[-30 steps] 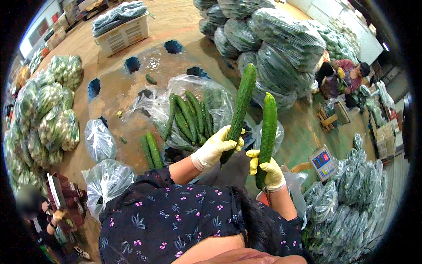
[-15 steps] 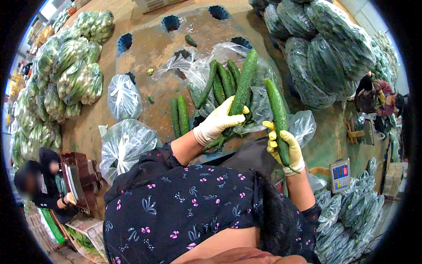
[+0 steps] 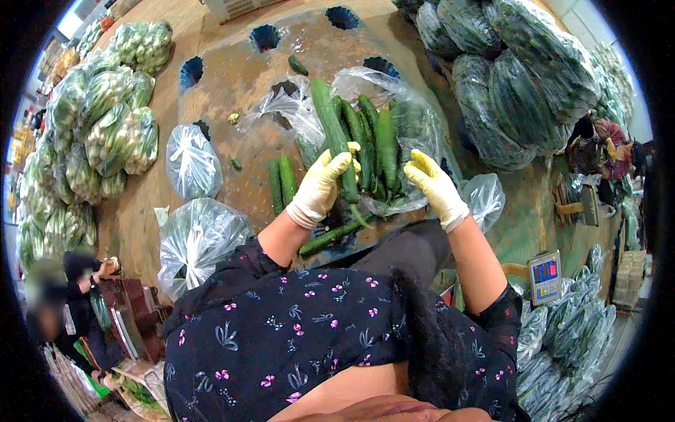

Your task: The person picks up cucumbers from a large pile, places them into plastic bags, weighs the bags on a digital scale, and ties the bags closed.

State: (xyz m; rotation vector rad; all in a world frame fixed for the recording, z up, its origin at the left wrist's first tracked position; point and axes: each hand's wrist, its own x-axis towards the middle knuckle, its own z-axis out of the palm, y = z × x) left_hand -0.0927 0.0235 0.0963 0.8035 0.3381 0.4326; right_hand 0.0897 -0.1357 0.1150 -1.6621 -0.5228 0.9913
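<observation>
My left hand (image 3: 322,184), in a pale yellow glove, grips a long green cucumber (image 3: 330,116) that points away from me. My right hand (image 3: 434,184), gloved alike, holds nothing; its fingers are spread at the near right edge of an open clear plastic bag (image 3: 420,116). Several cucumbers (image 3: 386,144) lie side by side on that bag, just right of the held one. Two more cucumbers (image 3: 287,178) rest to the left of my left hand. Another cucumber (image 3: 329,238) lies slantwise below it, close to my lap.
Knotted clear bags (image 3: 195,163) sit at the left. Bagged pale vegetables (image 3: 116,137) are heaped farther left, and big bags of cucumbers (image 3: 520,91) at the far right. A digital scale (image 3: 545,278) stands right. Dark holes (image 3: 265,37) dot the brown work surface. Another person works at lower left.
My right hand has let go of its cucumber, which now lies with those on the bag. My left hand has shifted left, tilting its cucumber leftward.
</observation>
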